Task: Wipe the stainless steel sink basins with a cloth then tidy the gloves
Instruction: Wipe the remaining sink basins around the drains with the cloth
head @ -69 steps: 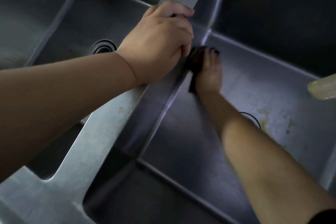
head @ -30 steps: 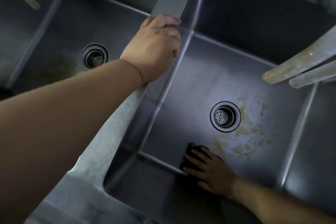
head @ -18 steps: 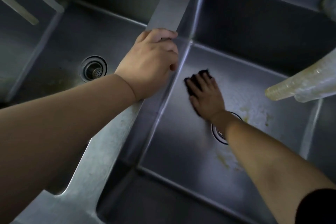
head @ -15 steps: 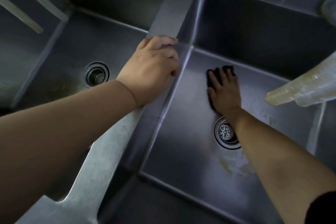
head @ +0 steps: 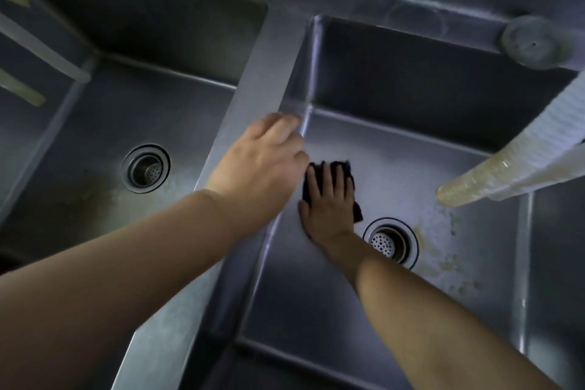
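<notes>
I look down into a stainless steel double sink. My right hand (head: pixel 329 199) lies flat, fingers straight, on a dark cloth (head: pixel 357 211) and presses it on the floor of the right basin (head: pixel 316 301), close to the basin's left wall and just up-left of the drain (head: pixel 390 242). My left hand (head: pixel 262 168) rests on the steel divider (head: pixel 269 73) between the two basins, fingers curled over its right edge. Yellowish stains (head: pixel 449 266) mark the floor right of the drain. No gloves are in view.
The left basin (head: pixel 95 199) has its own drain (head: pixel 146 168). A ribbed translucent hose (head: pixel 493 174) slants in from the right above the right basin. A round fitting (head: pixel 535 46) sits on the back rim. Pale bars (head: pixel 41 51) cross the upper left.
My right hand has slid the cloth left and a little nearer along the basin floor, toward the divider wall. My left hand stays on the divider. The view has shifted slightly.
</notes>
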The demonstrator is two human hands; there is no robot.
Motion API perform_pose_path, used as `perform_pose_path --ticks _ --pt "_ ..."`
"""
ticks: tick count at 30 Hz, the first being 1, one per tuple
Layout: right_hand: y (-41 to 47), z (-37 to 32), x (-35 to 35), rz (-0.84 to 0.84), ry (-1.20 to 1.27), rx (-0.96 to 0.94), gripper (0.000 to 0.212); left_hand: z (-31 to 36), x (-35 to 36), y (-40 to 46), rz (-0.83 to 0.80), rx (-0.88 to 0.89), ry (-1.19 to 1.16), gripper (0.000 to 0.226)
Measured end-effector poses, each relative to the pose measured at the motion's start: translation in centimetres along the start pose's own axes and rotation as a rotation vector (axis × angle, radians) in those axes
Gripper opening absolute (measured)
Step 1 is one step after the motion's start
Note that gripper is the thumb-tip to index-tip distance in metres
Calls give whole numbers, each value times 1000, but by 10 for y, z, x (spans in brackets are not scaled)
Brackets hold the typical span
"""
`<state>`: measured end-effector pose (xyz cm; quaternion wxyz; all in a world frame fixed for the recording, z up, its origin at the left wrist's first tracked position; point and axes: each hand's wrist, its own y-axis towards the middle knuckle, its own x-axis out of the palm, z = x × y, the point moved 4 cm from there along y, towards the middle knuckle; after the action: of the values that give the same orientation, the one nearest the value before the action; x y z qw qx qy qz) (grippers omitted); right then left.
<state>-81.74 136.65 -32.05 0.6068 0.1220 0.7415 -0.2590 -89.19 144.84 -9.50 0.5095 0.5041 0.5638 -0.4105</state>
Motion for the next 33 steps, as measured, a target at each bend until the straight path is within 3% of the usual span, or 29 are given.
perform_pose_path --ticks 3,5,10,14,19,24,28,33 --pt "44 16 -8 -15 -60 -130 73 24 11 8 -179 12 72 42" --pt "61 39 -19 14 -55 -123 69 42 28 11 -333 -169 -63 40" --pt "33 103 -27 166 129 348 64 91 104 -4 -649 -576 -381 34" --pt "21 96 -21 182 177 513 64 126 162 -35 -739 -651 -494 70" --pt "74 36 -17 120 147 331 64 141 198 -60 -743 -641 -603 124" --pt "117 -2 -16 93 82 37 61 146 216 -59 -812 -638 -693 127" --pt "106 40 -21 117 7 -123 58 147 216 -60 -782 -620 -705 129" --pt "62 137 -30 147 -2 -15 58 145 211 -63 -767 -581 -695 141"
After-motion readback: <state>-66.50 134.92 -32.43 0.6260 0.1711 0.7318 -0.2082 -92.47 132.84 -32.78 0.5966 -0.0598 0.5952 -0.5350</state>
